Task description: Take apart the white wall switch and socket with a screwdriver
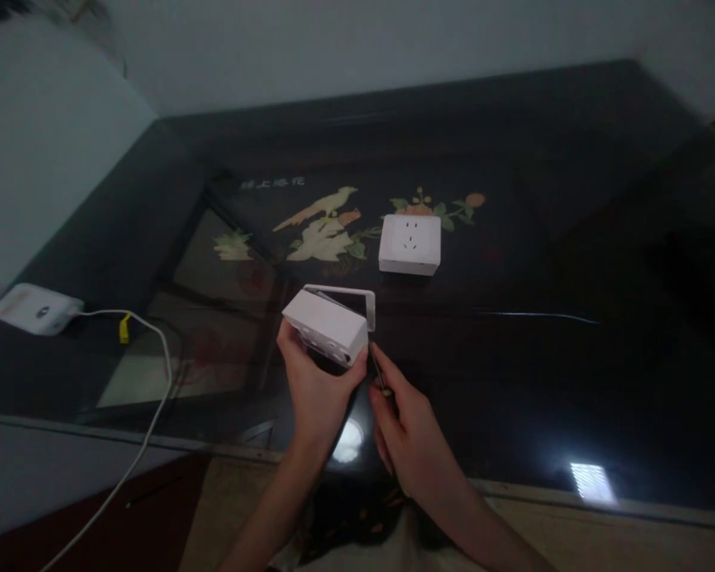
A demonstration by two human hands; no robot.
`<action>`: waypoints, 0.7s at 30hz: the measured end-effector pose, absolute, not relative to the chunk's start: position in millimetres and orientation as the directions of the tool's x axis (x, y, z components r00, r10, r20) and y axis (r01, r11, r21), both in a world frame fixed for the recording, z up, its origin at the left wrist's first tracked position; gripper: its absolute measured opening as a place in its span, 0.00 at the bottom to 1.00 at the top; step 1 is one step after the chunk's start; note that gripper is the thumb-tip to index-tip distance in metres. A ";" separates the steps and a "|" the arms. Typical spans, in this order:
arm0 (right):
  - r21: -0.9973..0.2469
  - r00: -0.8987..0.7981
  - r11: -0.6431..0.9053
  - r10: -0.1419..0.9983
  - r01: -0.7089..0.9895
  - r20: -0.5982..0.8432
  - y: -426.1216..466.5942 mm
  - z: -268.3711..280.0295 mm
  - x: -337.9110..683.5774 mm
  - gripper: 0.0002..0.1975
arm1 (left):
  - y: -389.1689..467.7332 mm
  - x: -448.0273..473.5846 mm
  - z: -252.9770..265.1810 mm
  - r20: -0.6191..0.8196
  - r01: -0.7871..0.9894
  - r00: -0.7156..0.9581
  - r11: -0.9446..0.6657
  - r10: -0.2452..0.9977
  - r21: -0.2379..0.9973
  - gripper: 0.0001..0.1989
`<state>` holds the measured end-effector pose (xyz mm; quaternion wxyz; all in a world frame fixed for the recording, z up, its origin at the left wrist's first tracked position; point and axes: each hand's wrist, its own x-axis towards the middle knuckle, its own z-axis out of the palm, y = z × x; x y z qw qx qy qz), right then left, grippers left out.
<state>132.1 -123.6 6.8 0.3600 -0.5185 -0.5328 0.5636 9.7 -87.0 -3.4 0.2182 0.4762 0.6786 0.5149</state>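
Observation:
My left hand (315,401) is closed around a white wall-socket box (327,319), tilted above the dark table. A thin white cover frame (370,306) stands out from the far side of this box, with a gap between the two. Between the fingers of my right hand (414,437) is a thin tool that looks like a screwdriver (378,367); its dark shaft points up at the box's right corner. Whether the tip touches the box I cannot tell. Farther back, a second white socket box (411,241) lies with its slotted face up.
A white plug-like device (39,310) lies at the table's left edge. Its white cable (168,357), with a yellow tag (124,328), runs down over the front edge. The glossy black table (500,397) bears a bird-and-flower picture (322,230) and meets pale walls behind.

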 end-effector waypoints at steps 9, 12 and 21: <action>-0.774 -0.136 0.111 0.990 0.623 0.032 -108.3 8.5 207.5 0.24 | -89.2 4.2 -2.3 0.114 0.384 -0.429 0.067 0.896 0.921 0.47; -0.508 -0.126 0.151 0.988 0.848 0.084 -90.9 3.9 202.9 0.25 | -90.0 1.7 -2.7 0.102 0.362 -0.420 0.063 0.902 0.930 0.47; -0.364 -0.196 0.204 0.979 0.909 0.062 -65.9 12.3 170.0 0.24 | -95.6 -2.2 -6.6 0.069 0.370 -0.382 0.084 0.921 0.925 0.47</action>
